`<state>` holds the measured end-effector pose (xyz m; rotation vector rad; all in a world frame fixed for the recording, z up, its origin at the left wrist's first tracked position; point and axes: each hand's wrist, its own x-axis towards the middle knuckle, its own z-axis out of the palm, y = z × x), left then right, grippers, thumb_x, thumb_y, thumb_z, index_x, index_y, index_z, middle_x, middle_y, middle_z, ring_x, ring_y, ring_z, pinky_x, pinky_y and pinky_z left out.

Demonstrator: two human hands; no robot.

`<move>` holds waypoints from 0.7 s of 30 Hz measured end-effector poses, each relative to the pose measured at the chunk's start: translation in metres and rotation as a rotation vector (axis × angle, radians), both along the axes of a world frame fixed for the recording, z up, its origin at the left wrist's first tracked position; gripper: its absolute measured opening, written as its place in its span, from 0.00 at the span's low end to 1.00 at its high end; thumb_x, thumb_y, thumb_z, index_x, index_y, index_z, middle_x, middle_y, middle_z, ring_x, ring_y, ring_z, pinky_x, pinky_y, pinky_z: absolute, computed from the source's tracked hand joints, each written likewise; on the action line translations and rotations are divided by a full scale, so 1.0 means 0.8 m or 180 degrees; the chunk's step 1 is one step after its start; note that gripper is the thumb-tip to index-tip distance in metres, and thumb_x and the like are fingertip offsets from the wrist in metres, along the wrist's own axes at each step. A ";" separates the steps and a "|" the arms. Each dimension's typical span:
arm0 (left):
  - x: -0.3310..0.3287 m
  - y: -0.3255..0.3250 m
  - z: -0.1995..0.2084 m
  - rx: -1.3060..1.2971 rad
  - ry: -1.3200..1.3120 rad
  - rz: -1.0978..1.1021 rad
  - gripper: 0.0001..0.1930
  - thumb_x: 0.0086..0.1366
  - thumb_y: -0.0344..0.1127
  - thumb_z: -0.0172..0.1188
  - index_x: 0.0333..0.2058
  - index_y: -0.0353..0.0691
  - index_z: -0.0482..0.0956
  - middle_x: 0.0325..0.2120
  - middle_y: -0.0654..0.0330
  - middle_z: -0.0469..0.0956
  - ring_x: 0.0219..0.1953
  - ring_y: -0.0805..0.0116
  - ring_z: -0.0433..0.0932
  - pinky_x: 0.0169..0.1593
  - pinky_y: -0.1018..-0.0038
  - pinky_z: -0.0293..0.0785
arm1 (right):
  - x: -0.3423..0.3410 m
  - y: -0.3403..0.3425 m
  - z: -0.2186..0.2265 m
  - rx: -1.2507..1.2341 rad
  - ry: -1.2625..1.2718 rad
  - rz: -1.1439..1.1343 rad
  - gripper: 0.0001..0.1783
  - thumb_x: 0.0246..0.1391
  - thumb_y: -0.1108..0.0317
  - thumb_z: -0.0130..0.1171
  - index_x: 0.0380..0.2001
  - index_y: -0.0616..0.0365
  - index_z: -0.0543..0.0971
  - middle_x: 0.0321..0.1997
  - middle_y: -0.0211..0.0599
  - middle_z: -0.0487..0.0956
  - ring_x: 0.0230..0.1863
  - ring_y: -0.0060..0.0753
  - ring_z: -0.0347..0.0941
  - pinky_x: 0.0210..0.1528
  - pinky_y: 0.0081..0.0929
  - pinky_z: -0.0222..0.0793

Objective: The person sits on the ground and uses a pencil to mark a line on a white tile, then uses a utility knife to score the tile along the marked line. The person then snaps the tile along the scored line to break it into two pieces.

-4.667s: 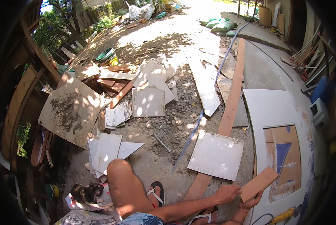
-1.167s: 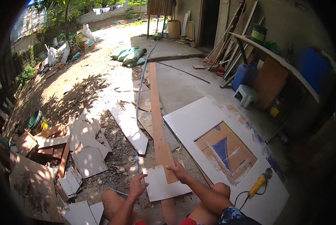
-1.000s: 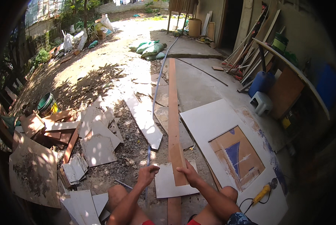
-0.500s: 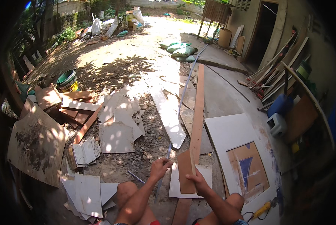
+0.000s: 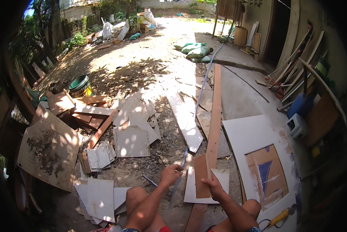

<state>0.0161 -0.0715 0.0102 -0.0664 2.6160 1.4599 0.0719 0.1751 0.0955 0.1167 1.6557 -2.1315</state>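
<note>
My right hand (image 5: 216,188) grips the lower right edge of a short brown wooden board (image 5: 201,177), held tilted up in front of me with its broad face turned left. To the left of that board, and apart from it, is my left hand (image 5: 170,175), its fingers curled together. Whatever it may pinch is too small to make out. Below the board lies a square white panel (image 5: 222,178), across a long wooden plank (image 5: 215,104) that runs away from me. Part of the panel is hidden by the board and my right hand.
White panel pieces (image 5: 100,199) and a stained sheet (image 5: 49,147) lie at left, near scrap wood and a green bucket (image 5: 80,86). At right are a large white panel with a cut-out (image 5: 239,133), a yellow power tool (image 5: 280,217) and a blue container (image 5: 298,104).
The whole view has shifted, so things sit further right. My left hand has drawn slightly away from the board; my right hand keeps its hold.
</note>
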 end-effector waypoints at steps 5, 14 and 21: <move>0.001 0.008 -0.018 0.0067 0.0327 -0.0271 0.15 0.58 0.32 0.75 0.45 0.38 0.90 0.41 0.52 0.90 0.43 0.61 0.90 0.49 0.66 0.84 | 0.000 0.010 -0.016 0.0134 0.0109 -0.0148 0.41 0.60 0.60 0.64 0.74 0.60 0.63 0.63 0.43 0.76 0.63 0.38 0.74 0.66 0.37 0.72; -0.002 0.040 0.012 0.0219 -0.0589 -0.0127 0.14 0.61 0.32 0.74 0.46 0.35 0.90 0.38 0.50 0.90 0.37 0.62 0.91 0.45 0.66 0.86 | 0.010 0.036 -0.014 0.0142 0.0321 -0.0228 0.43 0.60 0.60 0.66 0.75 0.60 0.64 0.62 0.42 0.76 0.62 0.35 0.73 0.66 0.36 0.69; -0.002 0.036 -0.019 -0.0005 -0.0086 -0.0149 0.18 0.58 0.27 0.71 0.49 0.38 0.89 0.42 0.50 0.90 0.42 0.57 0.90 0.45 0.63 0.87 | 0.015 0.045 -0.009 0.0163 0.0281 -0.0342 0.42 0.61 0.62 0.65 0.75 0.58 0.64 0.61 0.41 0.76 0.61 0.35 0.73 0.65 0.36 0.70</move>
